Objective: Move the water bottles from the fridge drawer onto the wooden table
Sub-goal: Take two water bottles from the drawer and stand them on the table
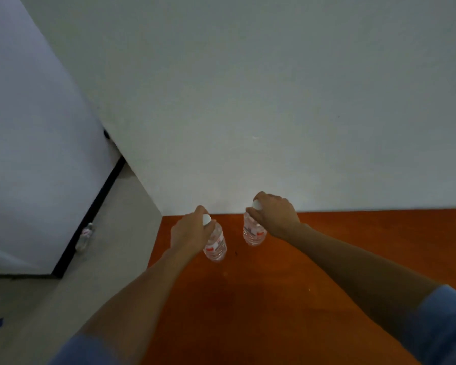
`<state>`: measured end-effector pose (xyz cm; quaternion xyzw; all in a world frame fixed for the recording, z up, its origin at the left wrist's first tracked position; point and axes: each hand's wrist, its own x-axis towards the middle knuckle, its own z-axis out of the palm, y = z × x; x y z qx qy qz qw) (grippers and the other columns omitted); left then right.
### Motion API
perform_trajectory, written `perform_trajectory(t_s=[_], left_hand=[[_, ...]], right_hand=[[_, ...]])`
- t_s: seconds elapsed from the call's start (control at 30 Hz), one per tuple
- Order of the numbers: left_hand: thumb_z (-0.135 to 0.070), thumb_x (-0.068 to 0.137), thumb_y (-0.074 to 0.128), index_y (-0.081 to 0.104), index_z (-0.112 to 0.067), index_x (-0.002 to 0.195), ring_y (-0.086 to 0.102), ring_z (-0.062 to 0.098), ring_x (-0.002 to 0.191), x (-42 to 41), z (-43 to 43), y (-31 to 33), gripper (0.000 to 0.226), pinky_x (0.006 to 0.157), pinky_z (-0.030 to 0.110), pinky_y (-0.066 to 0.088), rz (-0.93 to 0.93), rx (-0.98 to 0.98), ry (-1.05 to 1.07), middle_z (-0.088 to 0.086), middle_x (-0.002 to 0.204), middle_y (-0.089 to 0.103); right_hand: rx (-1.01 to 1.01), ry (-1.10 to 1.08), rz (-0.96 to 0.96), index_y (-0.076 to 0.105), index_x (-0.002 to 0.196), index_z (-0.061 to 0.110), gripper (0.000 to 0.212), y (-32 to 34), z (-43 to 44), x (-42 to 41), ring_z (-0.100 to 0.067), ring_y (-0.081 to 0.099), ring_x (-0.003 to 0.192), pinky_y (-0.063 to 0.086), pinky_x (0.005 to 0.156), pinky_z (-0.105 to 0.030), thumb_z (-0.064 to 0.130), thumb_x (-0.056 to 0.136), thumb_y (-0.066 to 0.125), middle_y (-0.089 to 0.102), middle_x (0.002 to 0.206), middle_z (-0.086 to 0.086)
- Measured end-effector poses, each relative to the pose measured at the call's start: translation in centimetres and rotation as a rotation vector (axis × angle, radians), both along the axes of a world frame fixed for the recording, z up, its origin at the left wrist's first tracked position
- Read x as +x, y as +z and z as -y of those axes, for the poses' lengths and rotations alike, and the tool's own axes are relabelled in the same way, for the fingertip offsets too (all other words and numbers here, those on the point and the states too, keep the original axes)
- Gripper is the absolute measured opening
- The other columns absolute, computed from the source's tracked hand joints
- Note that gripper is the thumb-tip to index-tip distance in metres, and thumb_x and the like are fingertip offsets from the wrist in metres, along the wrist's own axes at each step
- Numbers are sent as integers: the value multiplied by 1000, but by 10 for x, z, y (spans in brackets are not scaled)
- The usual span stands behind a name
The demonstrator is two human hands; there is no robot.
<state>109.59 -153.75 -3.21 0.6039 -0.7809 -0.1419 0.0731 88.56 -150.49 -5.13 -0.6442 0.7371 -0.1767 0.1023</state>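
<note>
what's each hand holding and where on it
Each by its cap: left hand grips the left bottle, right hand the right bottle.

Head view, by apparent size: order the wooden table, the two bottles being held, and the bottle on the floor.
1. wooden table
2. left bottle and right bottle: look alike, not ranked
3. floor bottle: looks smallest, but it is farther from the camera

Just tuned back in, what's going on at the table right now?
A person grips two water bottles by their caps, one in each hand: the left hand on the left bottle, the right hand on the right bottle. Both stand upright at the far left corner of the wooden table, by the wall; whether they rest on it yet is unclear. A third bottle is on the floor to the left.
</note>
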Motion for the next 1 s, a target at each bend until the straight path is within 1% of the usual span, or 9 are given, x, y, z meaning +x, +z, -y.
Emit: perform_trajectory(t_s=[0.23, 0.37, 0.53, 0.63, 0.7, 0.77, 0.87, 0.93, 1.0], left_hand=[[-41, 95, 50, 52, -17, 113, 51, 15, 79, -25, 51, -24, 30, 65, 28, 38, -44, -5, -13, 7, 103, 66], [-42, 95, 49, 52, -15, 110, 53, 17, 77, -25, 60, -31, 32, 64, 28, 39, -50, -19, -36, 7, 100, 66], [-45, 96, 42, 52, -12, 116, 54, 20, 89, -11, 54, -29, 40, 70, 32, 43, 64, -11, -184, 8, 108, 59], [-45, 96, 43, 51, -13, 125, 52, 23, 110, -7, 49, -11, 44, 88, 36, 45, 109, -135, -302, 9, 122, 54], [-43, 97, 43, 51, -14, 127, 51, 24, 115, -10, 40, 7, 43, 94, 36, 43, 95, -229, -376, 8, 126, 54], [-39, 97, 44, 53, -14, 124, 55, 22, 110, -17, 25, 24, 38, 90, 35, 44, 59, -255, -451, 8, 124, 57], [-35, 97, 47, 59, -15, 114, 60, 18, 87, -34, -10, 40, 29, 71, 29, 46, 5, -225, -565, 5, 108, 65], [-37, 95, 48, 61, -17, 107, 62, 20, 81, -52, -38, 45, 27, 70, 31, 51, 19, -194, -659, 5, 101, 68], [-38, 94, 49, 62, -16, 105, 64, 26, 86, -76, -72, 50, 27, 75, 36, 53, 34, -158, -766, 7, 100, 69]], right_hand=[[48, -49, 11, 52, 117, 16, 39, -24, 40, -6, -24, 63, 93, 48, 74, -32, 48, 96, 49, 65, 111, -8], [71, -61, 31, 45, 128, 18, 42, -27, 43, 0, -28, 62, 97, 53, 80, -38, 46, 97, 47, 59, 116, -8], [158, -144, 34, 30, 142, 21, 54, -15, 25, 9, -31, 60, 107, 51, 87, -42, 43, 96, 50, 54, 128, -11], [199, -222, 24, 26, 146, 20, 60, -3, -3, 12, -30, 59, 110, 49, 87, -39, 39, 96, 53, 51, 133, -12], [208, -279, -5, 28, 146, 20, 60, 6, -30, 12, -29, 59, 109, 49, 84, -37, 39, 95, 54, 51, 134, -11], [208, -336, -29, 31, 145, 20, 58, 15, -62, 12, -29, 59, 110, 49, 84, -38, 39, 95, 53, 51, 135, -10], [225, -413, -68, 35, 142, 19, 53, 29, -121, 7, -32, 57, 112, 48, 84, -41, 39, 96, 52, 51, 133, -10], [251, -474, -99, 38, 140, 18, 50, 37, -166, -1, -33, 56, 112, 48, 83, -41, 40, 96, 51, 51, 132, -9], [273, -546, -127, 41, 138, 18, 49, 43, -215, -11, -32, 56, 110, 49, 82, -41, 40, 96, 50, 52, 130, -9]])
